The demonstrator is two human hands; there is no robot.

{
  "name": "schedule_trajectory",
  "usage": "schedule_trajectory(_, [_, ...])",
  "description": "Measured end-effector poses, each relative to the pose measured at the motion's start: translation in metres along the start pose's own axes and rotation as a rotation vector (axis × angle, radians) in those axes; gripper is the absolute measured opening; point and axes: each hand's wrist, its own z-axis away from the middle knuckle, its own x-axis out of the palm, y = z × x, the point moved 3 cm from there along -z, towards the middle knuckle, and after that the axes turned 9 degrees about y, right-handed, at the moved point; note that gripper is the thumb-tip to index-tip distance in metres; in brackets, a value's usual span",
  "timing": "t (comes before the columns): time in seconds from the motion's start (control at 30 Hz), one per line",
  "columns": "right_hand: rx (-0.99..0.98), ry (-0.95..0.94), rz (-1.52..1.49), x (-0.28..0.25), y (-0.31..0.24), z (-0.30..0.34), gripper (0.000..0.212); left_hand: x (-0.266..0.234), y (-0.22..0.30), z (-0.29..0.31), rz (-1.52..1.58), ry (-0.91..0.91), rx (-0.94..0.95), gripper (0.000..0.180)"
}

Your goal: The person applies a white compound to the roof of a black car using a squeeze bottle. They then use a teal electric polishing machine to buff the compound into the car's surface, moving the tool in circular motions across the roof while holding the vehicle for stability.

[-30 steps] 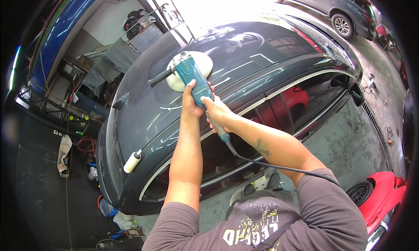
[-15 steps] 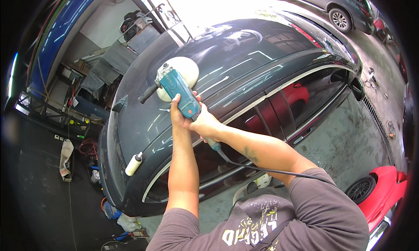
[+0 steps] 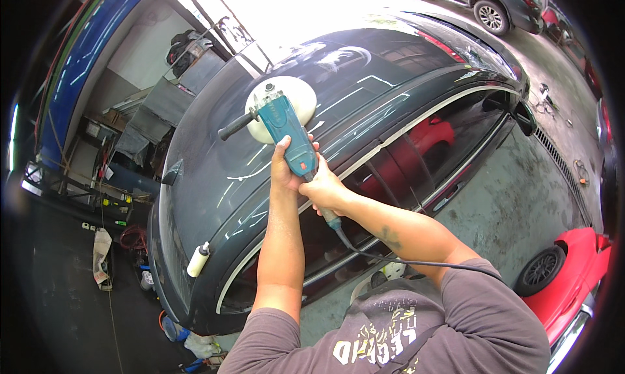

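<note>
The teal, pistol-shaped electric polisher (image 3: 288, 134) with its round white foam pad (image 3: 281, 107) rests pad-down on the dark, glossy roof of the car (image 3: 364, 81), toward the roof's near edge above the side windows. Both hands are clenched on its body: the left hand (image 3: 283, 172) wraps the teal housing from below, just behind a red label patch on the casing, and the right hand (image 3: 323, 190) closes round the rear grip where the black power cord (image 3: 390, 260) leaves the tool and trails down across the person's grey sleeve. The black side handle (image 3: 236, 125) sticks out to the left of the pad, with no hand on it. Further left along the roof edge, well apart from the 2 hands, a small cream plastic squeeze bottle (image 3: 198, 261) with a pointed nozzle lies on the car's paintwork. Beyond the car's right side, a red car (image 3: 573, 289) with a black wheel stands on the grey concrete floor.
</note>
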Motion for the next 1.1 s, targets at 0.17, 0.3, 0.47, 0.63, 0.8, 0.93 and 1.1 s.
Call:
schedule_trajectory(0.17, [0.007, 0.032, -0.103, -0.025, -0.005, -0.003, 0.108, 0.026, -0.013, -0.021, -0.054, -0.020, -0.026, 0.063])
schedule_trajectory(0.3, [-0.009, 0.080, -0.157, -0.048, -0.010, -0.011, 0.106, 0.050, -0.024, -0.042, -0.088, -0.040, -0.073, 0.062])
schedule_trajectory(0.47, [-0.043, 0.140, -0.236, -0.082, -0.009, -0.017, 0.097, 0.082, -0.049, -0.067, -0.090, -0.085, -0.170, 0.060])
schedule_trajectory(0.63, [-0.018, 0.120, -0.224, -0.106, -0.021, -0.017, 0.059, 0.100, -0.062, -0.083, -0.129, -0.052, -0.168, 0.059])
schedule_trajectory(0.8, [0.011, 0.075, -0.205, -0.099, -0.025, -0.017, 0.056, 0.096, -0.049, -0.076, -0.109, -0.029, -0.162, 0.059])
schedule_trajectory(0.93, [0.028, -0.021, -0.206, -0.074, -0.018, -0.020, 0.061, 0.072, -0.030, -0.056, -0.135, 0.048, -0.116, 0.059])
schedule_trajectory(1.1, [0.039, -0.113, -0.195, -0.022, -0.012, -0.016, 0.092, 0.026, 0.004, -0.026, -0.127, 0.061, -0.032, 0.058])
